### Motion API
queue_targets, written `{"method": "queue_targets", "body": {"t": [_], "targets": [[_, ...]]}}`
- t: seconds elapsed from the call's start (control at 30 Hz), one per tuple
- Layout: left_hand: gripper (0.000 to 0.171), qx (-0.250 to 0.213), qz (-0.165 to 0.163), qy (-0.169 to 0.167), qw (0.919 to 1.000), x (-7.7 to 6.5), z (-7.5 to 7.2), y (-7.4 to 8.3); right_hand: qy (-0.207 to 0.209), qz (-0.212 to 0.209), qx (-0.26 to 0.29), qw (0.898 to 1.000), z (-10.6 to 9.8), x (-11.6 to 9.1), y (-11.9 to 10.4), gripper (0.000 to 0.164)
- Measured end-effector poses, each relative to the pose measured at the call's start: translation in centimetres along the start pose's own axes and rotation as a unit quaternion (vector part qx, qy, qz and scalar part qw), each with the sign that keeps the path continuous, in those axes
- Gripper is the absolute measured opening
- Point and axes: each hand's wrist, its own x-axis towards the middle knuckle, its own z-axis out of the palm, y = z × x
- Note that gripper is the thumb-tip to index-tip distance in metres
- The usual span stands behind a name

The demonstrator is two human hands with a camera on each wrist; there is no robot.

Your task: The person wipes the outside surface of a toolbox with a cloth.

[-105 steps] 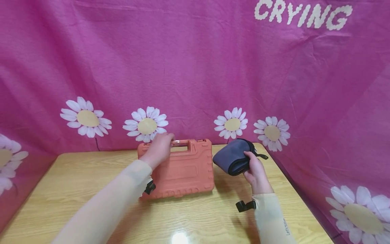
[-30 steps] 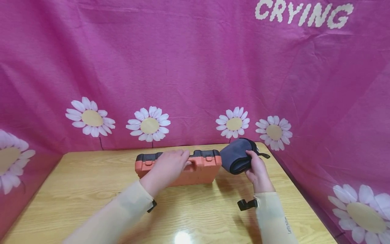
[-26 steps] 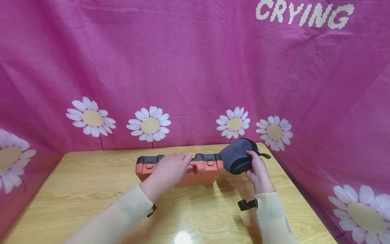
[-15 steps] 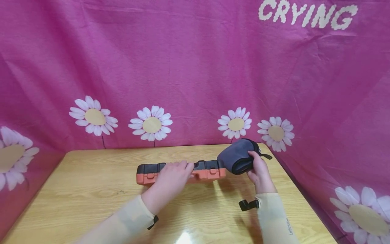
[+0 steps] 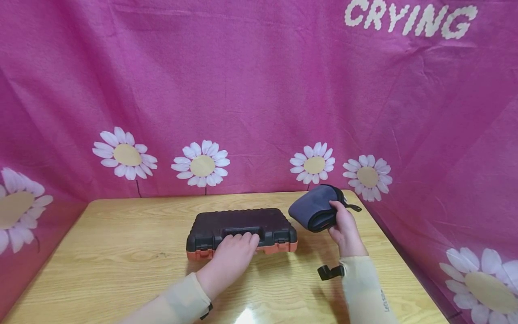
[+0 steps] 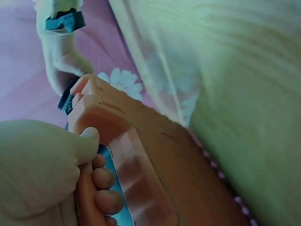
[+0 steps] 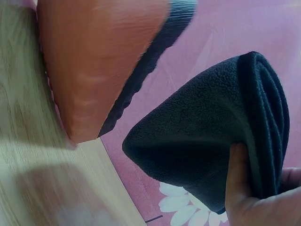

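Note:
My left hand (image 5: 230, 258) grips the handle of a hard carry case (image 5: 243, 222), black on top and orange below. In the left wrist view, its fingers (image 6: 109, 201) curl round the orange handle (image 6: 87, 200). The case's black face is turned up; whether its underside touches the table I cannot tell. To its right, my right hand (image 5: 345, 229) holds up a folded blue-grey cloth item (image 5: 313, 204) with black edging and a black loop. The thumb and fingers pinch its trimmed edge in the right wrist view, where the fleecy cloth (image 7: 197, 108) looks dark.
Both hands work over a wooden table (image 5: 121, 243). Behind it and along the sides hangs a magenta backdrop (image 5: 259, 90) with printed daisies and white lettering. A black wrist strap mount (image 5: 331, 272) sticks out from the right sleeve.
The case has swung from upright, orange face showing, to black face up, and the left hand has come down and nearer with it. The right hand and cloth have hardly moved.

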Motion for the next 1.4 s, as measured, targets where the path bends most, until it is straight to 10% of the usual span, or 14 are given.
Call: {"method": "queue_targets", "body": {"t": [1.4], "targets": [[0.010,-0.134,0.001,-0.088,0.9871,-2.7,6.0,2.4,0.008,0.001,-0.015,1.000,0.0,0.3,0.4,0.043]]}}
